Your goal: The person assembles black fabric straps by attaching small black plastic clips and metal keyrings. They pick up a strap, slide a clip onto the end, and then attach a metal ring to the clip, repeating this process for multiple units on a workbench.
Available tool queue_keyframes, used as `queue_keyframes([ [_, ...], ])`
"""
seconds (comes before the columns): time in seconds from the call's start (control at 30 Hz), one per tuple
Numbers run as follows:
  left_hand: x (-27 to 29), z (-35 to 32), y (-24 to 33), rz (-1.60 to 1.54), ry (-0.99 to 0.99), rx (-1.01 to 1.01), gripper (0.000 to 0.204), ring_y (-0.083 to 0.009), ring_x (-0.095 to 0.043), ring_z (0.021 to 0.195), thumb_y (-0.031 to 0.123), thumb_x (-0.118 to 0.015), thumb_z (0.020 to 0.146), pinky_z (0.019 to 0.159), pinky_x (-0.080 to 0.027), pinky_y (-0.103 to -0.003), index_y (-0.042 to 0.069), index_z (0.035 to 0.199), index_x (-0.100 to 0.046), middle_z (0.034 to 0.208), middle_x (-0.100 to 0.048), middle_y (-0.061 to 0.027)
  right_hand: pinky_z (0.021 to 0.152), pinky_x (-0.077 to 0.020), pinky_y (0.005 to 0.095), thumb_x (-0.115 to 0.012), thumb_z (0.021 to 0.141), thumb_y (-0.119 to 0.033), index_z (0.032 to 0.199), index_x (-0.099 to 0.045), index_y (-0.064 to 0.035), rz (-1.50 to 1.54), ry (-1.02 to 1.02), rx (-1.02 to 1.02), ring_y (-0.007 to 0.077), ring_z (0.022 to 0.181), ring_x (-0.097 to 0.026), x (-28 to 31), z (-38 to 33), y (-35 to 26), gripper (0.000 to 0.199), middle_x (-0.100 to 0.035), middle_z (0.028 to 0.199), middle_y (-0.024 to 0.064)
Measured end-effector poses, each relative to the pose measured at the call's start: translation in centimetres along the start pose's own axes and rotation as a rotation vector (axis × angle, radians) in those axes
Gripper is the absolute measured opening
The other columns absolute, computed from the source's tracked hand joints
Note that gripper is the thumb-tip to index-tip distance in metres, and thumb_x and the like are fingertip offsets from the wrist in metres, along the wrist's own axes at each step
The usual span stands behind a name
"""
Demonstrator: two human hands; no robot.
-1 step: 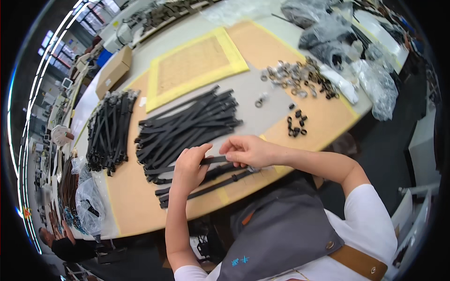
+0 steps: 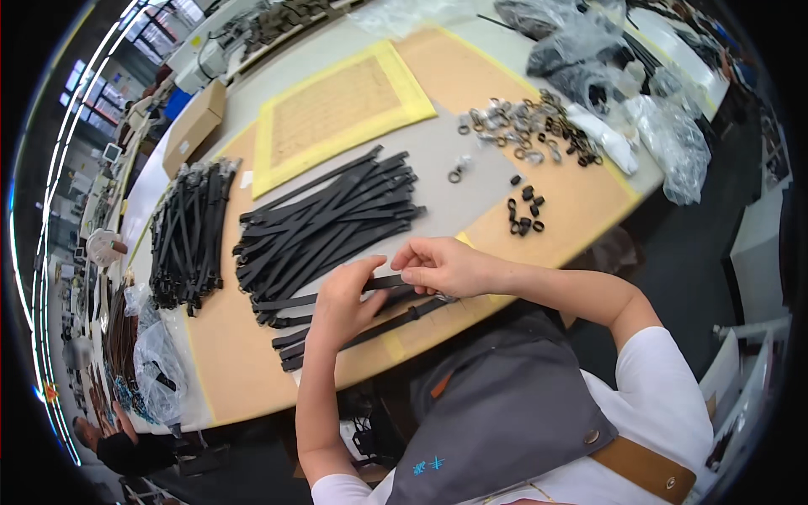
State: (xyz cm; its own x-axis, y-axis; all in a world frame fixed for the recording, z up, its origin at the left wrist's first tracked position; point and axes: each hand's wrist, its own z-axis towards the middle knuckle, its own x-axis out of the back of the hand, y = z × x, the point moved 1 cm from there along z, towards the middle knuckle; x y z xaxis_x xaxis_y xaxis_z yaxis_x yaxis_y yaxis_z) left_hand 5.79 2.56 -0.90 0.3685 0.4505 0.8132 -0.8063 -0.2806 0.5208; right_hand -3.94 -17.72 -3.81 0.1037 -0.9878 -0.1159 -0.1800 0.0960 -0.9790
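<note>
Near the table's front edge, a flat black strap runs through both my hands. My left hand is curled around its middle, with index finger and thumb on either side. The strap's right end is pinched between the thumb and fingers of my right hand, which hides the tip. Just below my hands lie more black straps, one with a small dark loop and a clear-wrapped end. Beyond my left hand spreads a big pile of black straps.
Another strap bundle lies left. Wrapped metal rings and black loops are scattered right. A yellow-edged board and a cardboard box sit farther back, plastic bags far right. A person is at lower left.
The whole scene has shifted slightly up and left in view. My hands keep their hold on the strap, with hardly any movement.
</note>
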Motion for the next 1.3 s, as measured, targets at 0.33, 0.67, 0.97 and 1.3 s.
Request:
queue_keyframes([
  [0.33,-3.4,1.6,0.9,-0.310,0.019,0.031,0.032,-0.0182,-0.068,0.076,0.013,-0.080,0.088,0.067,-0.053,-0.028,0.000,0.115,-0.071,0.094,-0.073,-0.0114,0.072,-0.0537,0.0342,-0.066,0.097,-0.020,0.097,-0.069,0.0004,-0.656,0.698,0.068,0.0205,0.075,-0.069,11.6,-7.7,-2.0,0.021,-0.071,0.081,0.0129],
  [0.67,-4.1,3.0,1.8,-0.275,0.074,0.003,0.026,-0.0157,-0.063,0.072,0.011,-0.081,0.087,0.064,-0.049,-0.027,0.001,0.109,-0.072,0.086,-0.070,-0.0081,0.078,-0.0575,0.0351,-0.073,0.090,-0.017,0.098,-0.070,-0.0002,-1.044,0.414,-0.001,0.0260,0.082,-0.073,14.4,-3.9,-1.0,0.019,-0.074,0.093,0.0146],
  [0.97,-2.8,3.2,4.7,-0.235,0.216,-0.060,0.028,-0.0079,-0.052,0.062,0.006,-0.083,0.083,0.052,-0.037,-0.024,0.004,0.109,-0.075,0.079,-0.064,-0.0021,0.082,-0.0585,0.0242,-0.069,0.099,-0.010,0.120,-0.067,-0.0008,0.288,0.019,0.150,0.0126,0.094,-0.073,6.7,-5.7,-2.4,0.023,-0.071,0.106,0.0053],
  [1.3,-2.4,2.9,4.8,-0.113,0.235,-0.053,0.026,-0.0167,-0.065,0.059,0.011,-0.083,0.081,0.052,-0.050,-0.029,0.010,0.107,-0.076,0.074,-0.066,-0.0049,0.085,-0.0587,0.0241,-0.070,0.095,-0.002,0.128,-0.064,0.0020,0.294,0.081,0.164,0.0157,0.100,-0.073,5.7,-5.9,-1.5,0.034,-0.069,0.111,0.0079],
])
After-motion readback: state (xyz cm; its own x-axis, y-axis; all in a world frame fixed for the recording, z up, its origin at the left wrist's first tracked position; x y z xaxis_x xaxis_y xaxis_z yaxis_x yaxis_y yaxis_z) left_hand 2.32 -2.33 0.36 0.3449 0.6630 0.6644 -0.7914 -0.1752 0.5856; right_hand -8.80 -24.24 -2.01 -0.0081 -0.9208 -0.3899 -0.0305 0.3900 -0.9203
